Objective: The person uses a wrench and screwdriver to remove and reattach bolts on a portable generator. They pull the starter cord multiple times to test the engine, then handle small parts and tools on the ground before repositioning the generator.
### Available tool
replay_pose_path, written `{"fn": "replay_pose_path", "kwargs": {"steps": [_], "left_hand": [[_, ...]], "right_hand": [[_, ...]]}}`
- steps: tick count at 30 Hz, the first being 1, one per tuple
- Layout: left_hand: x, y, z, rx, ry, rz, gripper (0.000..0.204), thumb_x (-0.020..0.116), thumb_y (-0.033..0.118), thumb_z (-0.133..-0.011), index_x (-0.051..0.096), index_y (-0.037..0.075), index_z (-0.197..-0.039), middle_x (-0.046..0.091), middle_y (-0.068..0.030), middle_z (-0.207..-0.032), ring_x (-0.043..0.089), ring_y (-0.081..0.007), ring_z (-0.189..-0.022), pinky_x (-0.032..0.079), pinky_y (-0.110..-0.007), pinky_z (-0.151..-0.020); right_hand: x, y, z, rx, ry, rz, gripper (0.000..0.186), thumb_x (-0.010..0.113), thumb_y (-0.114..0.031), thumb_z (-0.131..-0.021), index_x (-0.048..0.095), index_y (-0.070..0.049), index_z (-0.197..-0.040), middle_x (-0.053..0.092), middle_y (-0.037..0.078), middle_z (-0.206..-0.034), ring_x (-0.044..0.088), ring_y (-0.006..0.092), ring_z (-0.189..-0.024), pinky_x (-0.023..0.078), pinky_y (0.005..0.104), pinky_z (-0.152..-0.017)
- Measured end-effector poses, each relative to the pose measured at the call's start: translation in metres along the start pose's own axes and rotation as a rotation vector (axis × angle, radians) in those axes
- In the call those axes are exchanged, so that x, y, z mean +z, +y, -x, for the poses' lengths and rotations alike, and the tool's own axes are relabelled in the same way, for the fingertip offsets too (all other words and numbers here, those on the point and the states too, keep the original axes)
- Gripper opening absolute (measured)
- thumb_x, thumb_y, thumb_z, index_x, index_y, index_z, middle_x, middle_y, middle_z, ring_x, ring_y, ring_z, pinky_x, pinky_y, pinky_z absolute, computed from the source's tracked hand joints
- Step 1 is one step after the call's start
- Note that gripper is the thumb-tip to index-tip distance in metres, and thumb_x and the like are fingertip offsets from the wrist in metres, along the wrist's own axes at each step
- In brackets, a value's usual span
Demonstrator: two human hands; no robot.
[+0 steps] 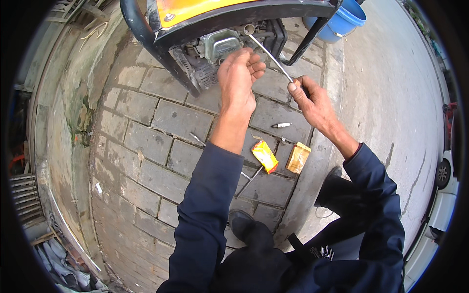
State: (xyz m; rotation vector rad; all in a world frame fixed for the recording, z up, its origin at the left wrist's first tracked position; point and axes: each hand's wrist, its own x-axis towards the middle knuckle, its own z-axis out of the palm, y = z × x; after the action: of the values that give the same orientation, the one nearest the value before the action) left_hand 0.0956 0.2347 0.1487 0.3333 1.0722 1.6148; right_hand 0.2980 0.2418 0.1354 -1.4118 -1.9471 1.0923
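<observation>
My right hand [315,101] is closed round the near end of a long slim metal tool [272,57]. The tool slants up to the left, and its round head [249,29] is beside the engine [222,46] of a framed machine. In front of the engine's metal cover is my left hand [239,75], its fingers loosely curled and partly apart, with nothing visible in them. On the paving below lie a spark plug [281,125], a yellow and red packet [265,156] and a small yellow-brown box [298,157]. A metal bar tool [250,180] lies partly under the packet.
The machine's black tube frame [166,63] and yellow panel [195,9] rise over the engine. A blue bucket [342,22] stands at the far right. A mossy wall [73,122] runs along the left. Several metal tools [323,253] show near my legs.
</observation>
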Motion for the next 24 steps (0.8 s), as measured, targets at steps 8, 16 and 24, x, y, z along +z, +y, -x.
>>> {"fn": "replay_pose_path", "kwargs": {"steps": [8,16,24], "left_hand": [[-0.001,-0.018,0.009,0.034,-0.017,-0.076,0.025,0.054,0.019,-0.103,0.063,0.000,-0.116,0.068,-0.0083,-0.099,0.067,-0.0164,-0.084,0.053,-0.032,-0.075],[-0.023,-0.060,0.016,0.105,-0.027,-0.230,0.030,0.054,0.021,-0.103,0.062,0.000,-0.122,0.068,-0.0108,-0.110,0.065,-0.0184,-0.099,0.051,-0.034,-0.084],[-0.044,-0.089,0.024,-0.064,-0.238,-0.119,0.041,0.056,0.032,-0.106,0.055,0.005,-0.137,0.064,-0.0049,-0.118,0.062,-0.0125,-0.108,0.050,-0.030,-0.088]], "right_hand": [[0.042,0.023,-0.023,-0.068,0.048,-0.230,0.043,0.064,-0.045,-0.101,0.061,-0.002,-0.096,0.049,-0.001,-0.070,0.043,0.0089,-0.067,0.039,0.0293,-0.060],[0.058,0.022,-0.026,-0.052,-0.043,-0.475,0.033,0.065,-0.037,-0.102,0.062,-0.004,-0.098,0.055,-0.003,-0.079,0.047,0.0069,-0.072,0.041,0.0248,-0.064],[0.061,0.009,-0.032,-0.213,0.073,-0.405,0.033,0.066,-0.032,-0.094,0.067,0.001,-0.095,0.067,0.018,-0.086,0.067,0.0272,-0.085,0.053,0.0415,-0.077]]}}
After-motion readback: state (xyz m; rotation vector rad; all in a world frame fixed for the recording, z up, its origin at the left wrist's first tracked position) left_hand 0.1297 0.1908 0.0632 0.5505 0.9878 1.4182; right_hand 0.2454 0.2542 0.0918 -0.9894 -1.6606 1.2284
